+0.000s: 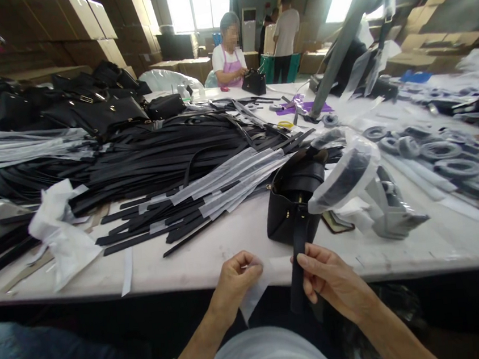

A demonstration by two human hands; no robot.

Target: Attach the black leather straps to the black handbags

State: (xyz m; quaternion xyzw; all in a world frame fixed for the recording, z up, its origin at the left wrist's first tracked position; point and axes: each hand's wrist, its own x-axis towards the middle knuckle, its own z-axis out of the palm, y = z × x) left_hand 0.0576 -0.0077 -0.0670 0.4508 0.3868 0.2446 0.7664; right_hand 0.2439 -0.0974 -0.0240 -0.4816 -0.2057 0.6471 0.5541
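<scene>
My left hand (239,282) pinches a thin translucent sheet (254,298) that hangs below the fingers at the table's front edge. To its right, my right hand (328,270) grips a flat black strap (298,253) between thumb and fingers. The strap runs up to a black handbag (280,215) standing on the table just beyond that hand, and its lower end hangs past the edge. The bag's top gapes, with a dark rolled band inside. A curved piece wrapped in clear plastic (346,177) arches over its right side.
Many black straps (168,152), some in white wrapping, cover the left and middle of the table (229,243). Black bags (99,114) are heaped at the far left. Wrapped coils (437,153) lie on the right. A grey pole (340,43) rises behind. A person (230,60) handles a bag opposite.
</scene>
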